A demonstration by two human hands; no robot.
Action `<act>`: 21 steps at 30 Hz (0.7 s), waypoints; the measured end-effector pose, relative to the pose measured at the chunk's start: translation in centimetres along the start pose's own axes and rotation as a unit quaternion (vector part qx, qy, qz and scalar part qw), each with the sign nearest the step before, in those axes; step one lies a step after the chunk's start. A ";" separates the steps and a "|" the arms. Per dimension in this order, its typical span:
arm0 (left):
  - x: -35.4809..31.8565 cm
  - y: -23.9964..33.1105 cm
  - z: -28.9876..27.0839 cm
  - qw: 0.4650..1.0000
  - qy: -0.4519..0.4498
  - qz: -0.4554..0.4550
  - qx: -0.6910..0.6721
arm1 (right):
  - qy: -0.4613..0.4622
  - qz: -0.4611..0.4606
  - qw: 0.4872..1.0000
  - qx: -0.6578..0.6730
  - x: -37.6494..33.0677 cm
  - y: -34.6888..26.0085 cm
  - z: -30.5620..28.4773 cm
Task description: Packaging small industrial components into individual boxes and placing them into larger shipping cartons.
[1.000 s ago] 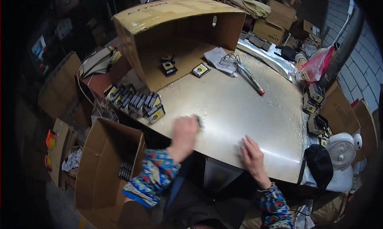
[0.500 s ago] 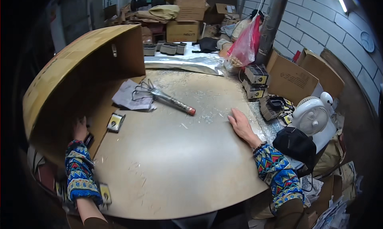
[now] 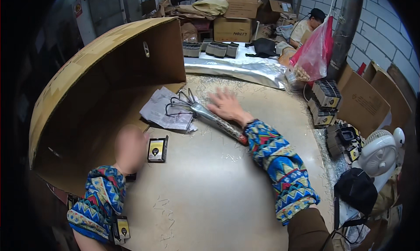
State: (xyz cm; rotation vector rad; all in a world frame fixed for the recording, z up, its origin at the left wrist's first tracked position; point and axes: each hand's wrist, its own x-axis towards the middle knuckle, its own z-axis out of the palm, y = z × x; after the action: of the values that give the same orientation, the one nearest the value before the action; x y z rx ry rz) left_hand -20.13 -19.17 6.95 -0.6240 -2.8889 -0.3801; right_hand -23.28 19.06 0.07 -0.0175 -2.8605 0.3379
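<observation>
My right hand (image 3: 228,107) is spread out, fingers apart, over the far middle of the table (image 3: 201,198). Right beside it lies a tool with several bent black prongs and a silver wrapped handle (image 3: 218,122), red at its end; whether the hand touches it I cannot tell. My left hand (image 3: 130,149) is smeared by motion in front of the large open carton (image 3: 168,54), its fingers unclear. Just right of that hand is a small black box with a yellow and white label (image 3: 157,149). Printed papers (image 3: 164,111) lie under the prongs.
Loose thin wire bits (image 3: 164,214) are scattered on the table. Along the right edge are stacked labelled packs (image 3: 326,95), a white fan (image 3: 379,150) and a black cap (image 3: 356,192). A pink plastic bag (image 3: 313,54) hangs by a pillar; a person (image 3: 306,30) sits beyond.
My left hand has come out of the carton. My right hand has moved from the table's right side leftward and away from me, to the pronged tool. The view has shifted.
</observation>
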 end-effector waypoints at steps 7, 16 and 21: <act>-2.6 3.2 -0.2 0.992 -0.119 0.046 -0.002 | -0.086 -0.129 0.988 -0.019 -2.8 -1.6 -1.5; -4.4 5.1 -3.2 0.977 -0.173 0.125 0.006 | -0.073 0.037 0.996 -0.018 -22.7 1.3 -6.8; -10.1 9.5 -8.8 0.975 -0.181 0.101 -0.083 | -0.088 -0.013 0.996 0.012 -28.0 -3.5 -7.9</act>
State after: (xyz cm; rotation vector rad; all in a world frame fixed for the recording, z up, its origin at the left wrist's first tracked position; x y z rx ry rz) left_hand -6.16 -17.15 15.22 -1.1111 -3.1090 -0.5332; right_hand 5.88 16.24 1.17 0.0558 -3.0284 0.3858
